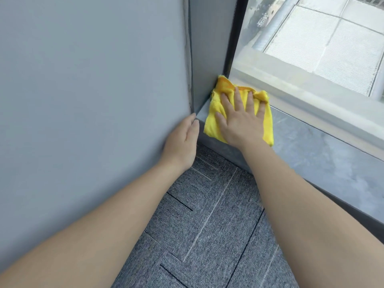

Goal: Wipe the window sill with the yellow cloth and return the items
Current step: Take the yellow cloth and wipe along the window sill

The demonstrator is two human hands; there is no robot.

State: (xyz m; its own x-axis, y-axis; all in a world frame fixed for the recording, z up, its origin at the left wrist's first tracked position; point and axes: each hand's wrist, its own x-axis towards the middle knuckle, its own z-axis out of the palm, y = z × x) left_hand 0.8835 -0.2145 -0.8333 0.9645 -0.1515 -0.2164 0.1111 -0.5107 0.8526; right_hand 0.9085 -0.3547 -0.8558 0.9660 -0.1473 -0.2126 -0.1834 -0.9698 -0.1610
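Under right hand (241, 121), rumpled yellow cloth (214, 113)

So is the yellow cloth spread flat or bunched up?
Mostly flat: the yellow cloth lies spread under the right hand on the window sill, bunched only at its far edge.

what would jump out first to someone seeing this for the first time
The bright yellow cloth stands out, pressed flat by the right hand into the far left corner of the grey window sill. The left hand rests open against the grey wall beside the sill's end. Through the window, a rooftop lies far below.
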